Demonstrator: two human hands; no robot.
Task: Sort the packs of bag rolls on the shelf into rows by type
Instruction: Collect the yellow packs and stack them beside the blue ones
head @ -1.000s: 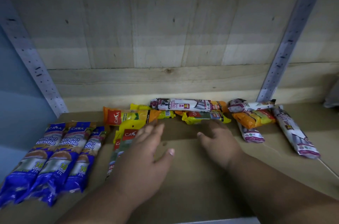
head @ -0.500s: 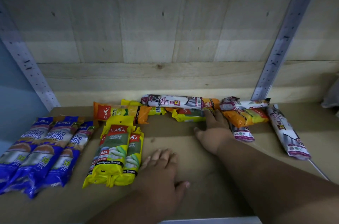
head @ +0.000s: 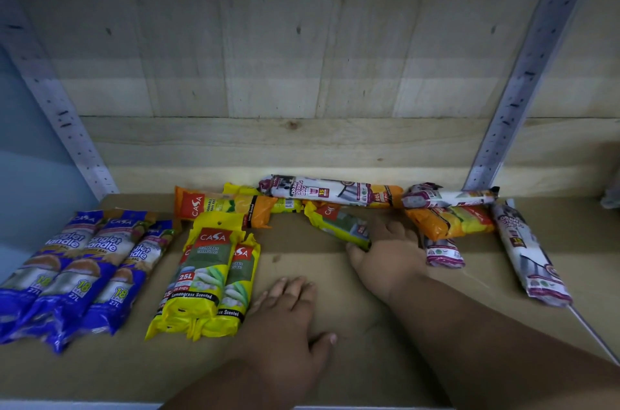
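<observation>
Three blue packs lie side by side at the shelf's left. To their right, two yellow packs lie in a row. My left hand rests flat on the shelf just right of them, holding nothing. My right hand is closed over the end of a third yellow pack, which lies tilted near the back. Against the back wall there are an orange pack, another yellow pack partly hidden, and a long white draw-string pack.
To the right of my right hand lie an orange pack and three white-and-purple packs. Perforated metal uprights stand at both rear corners. The wooden shelf board has bare room in front.
My left hand drew back off the two yellow packs toward the front edge. My right hand reached forward, closed on the third yellow pack and turned it away from the back wall.
</observation>
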